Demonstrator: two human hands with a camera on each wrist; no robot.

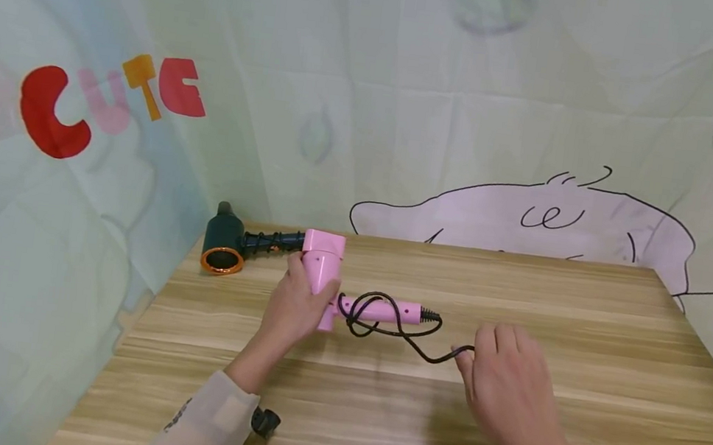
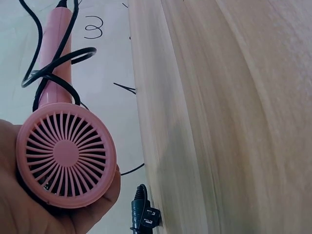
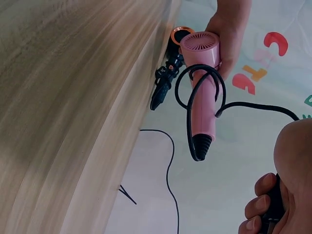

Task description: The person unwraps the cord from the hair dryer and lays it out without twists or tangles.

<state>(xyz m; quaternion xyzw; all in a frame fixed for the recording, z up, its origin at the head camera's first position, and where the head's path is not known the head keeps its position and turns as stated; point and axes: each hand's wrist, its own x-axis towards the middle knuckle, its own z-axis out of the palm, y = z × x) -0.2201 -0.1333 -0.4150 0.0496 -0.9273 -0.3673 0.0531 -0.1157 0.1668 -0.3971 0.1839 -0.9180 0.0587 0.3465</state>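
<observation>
My left hand (image 1: pixel 299 305) grips the pink hair dryer (image 1: pixel 322 269) round its barrel, held over the table with the handle pointing right. The slotted round intake grille (image 2: pixel 66 153) faces the left wrist camera. Black power cord (image 1: pixel 377 329) loops loosely round the handle and runs across to my right hand (image 1: pixel 512 390). That hand pinches the cord between thumb and fingers. In the right wrist view its fingers (image 3: pixel 261 204) curl round a black piece at the cord's end, mostly hidden by the palm.
A dark green hair dryer (image 1: pixel 225 232) with an orange rim lies at the table's back left corner, its cord wound round the handle. The wooden table (image 1: pixel 585 317) meets a printed curtain (image 1: pixel 406 147) behind and at the left. A small black device (image 1: pixel 265 423) shows beside the left sleeve.
</observation>
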